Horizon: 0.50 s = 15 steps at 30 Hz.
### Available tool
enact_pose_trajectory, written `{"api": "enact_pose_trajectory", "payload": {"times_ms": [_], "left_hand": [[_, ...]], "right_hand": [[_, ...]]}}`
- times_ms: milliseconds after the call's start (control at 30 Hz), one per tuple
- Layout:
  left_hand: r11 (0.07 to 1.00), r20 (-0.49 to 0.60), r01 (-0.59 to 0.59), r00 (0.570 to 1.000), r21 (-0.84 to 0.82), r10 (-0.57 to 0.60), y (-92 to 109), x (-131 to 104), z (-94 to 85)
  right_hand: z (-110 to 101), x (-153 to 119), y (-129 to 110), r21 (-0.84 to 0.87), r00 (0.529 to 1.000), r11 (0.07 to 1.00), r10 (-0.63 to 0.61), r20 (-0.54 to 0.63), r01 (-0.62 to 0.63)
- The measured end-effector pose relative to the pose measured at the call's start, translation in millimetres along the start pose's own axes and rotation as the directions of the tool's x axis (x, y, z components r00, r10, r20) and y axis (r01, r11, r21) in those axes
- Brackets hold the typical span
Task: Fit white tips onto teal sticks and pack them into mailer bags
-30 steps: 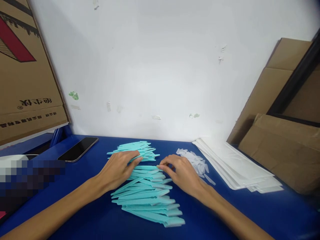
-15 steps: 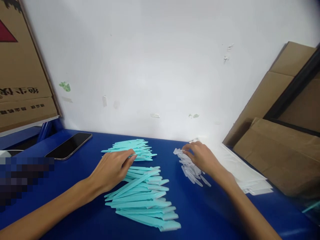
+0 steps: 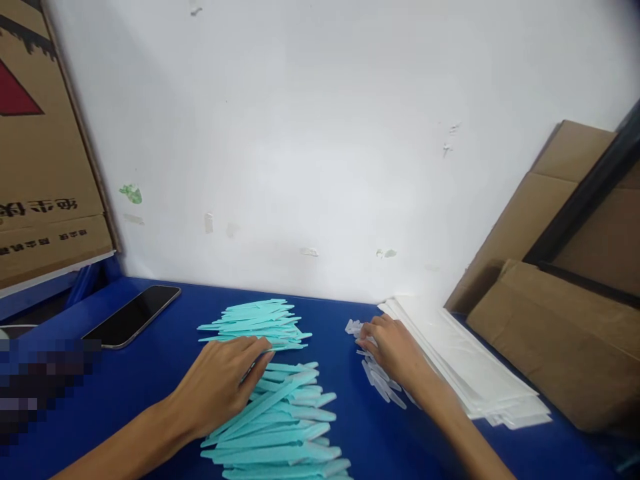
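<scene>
Two groups of turquoise strips lie on the blue table: a far pile (image 3: 260, 319) and a nearer, larger pile (image 3: 280, 433) whose strips have pale tips at the right. My left hand (image 3: 225, 377) is over the gap between them, thumb and index finger closed at the end of a turquoise strip. On the right, my right hand (image 3: 393, 350) reaches into a heap of small translucent caps (image 3: 383, 383), its fingertips bent and close together. Whatever those fingertips may hold is too small to make out.
A black phone (image 3: 133, 317) lies at the left. White plastic bags (image 3: 460, 360) are stacked right of the caps. Cardboard boxes stand at the left (image 3: 55, 160) and right (image 3: 555, 340). A white wall (image 3: 300, 147) rises behind the table.
The view has tilted up, so the table sits lower in it. My right hand has shifted slightly left over the caps, uncovering more of the white bags. My left hand remains between the turquoise piles.
</scene>
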State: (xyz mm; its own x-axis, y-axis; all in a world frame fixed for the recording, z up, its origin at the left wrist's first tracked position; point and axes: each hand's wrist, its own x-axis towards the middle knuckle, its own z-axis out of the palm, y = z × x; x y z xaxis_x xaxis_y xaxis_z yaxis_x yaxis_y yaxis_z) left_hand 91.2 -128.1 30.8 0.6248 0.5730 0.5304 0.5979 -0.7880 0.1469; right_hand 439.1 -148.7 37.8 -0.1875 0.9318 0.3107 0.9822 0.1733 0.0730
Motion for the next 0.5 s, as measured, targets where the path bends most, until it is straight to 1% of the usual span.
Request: {"api": "enact_pose_trajectory", "payload": {"times_ms": [100,200,267,300,333,367,400,433,500], "left_hand": [[1.0,0.002,-0.011,1.0,-0.007,0.011,3,-1,-1.3],[1.0,0.016,-0.013,1.0,-0.014,0.013,6,-1,-1.4],[1.0,0.001,-0.018,1.0,-0.009,0.018,7,-1,-0.7],[1.0,-0.005,-0.024,1.0,-0.017,0.024,7,-1,-0.4],[0.999,-0.024,-0.03,0.999,-0.023,0.03,7,0,-0.2],[0.999,-0.053,-0.038,0.998,-0.028,0.037,7,0,-0.1],[0.998,-0.085,-0.054,0.995,-0.031,0.051,7,0,0.1],[0.997,-0.095,-0.07,0.993,-0.036,0.067,6,0,0.3],[0.995,-0.137,-0.087,0.987,-0.041,0.08,4,0,1.8]], "right_hand": [[2,1,-1,0.021,1.0,1.0,-0.015,-0.025,0.016],[-1,3,-3,0.047,0.998,0.998,-0.033,-0.06,0.035],[-4,3,-7,0.116,0.993,0.993,-0.027,-0.115,0.04],[-5,3,-10,0.2,0.986,0.979,-0.005,-0.165,0.038],[-5,3,-15,0.296,0.975,0.954,0.024,-0.223,0.045],[-5,2,-20,0.385,0.967,0.921,0.04,-0.251,0.061],[-4,1,-26,0.467,0.96,0.882,0.068,-0.27,0.069],[-3,-1,-33,0.536,0.955,0.84,0.088,-0.285,0.082],[-2,-3,-45,0.638,0.953,0.762,0.096,-0.287,0.115]]}}
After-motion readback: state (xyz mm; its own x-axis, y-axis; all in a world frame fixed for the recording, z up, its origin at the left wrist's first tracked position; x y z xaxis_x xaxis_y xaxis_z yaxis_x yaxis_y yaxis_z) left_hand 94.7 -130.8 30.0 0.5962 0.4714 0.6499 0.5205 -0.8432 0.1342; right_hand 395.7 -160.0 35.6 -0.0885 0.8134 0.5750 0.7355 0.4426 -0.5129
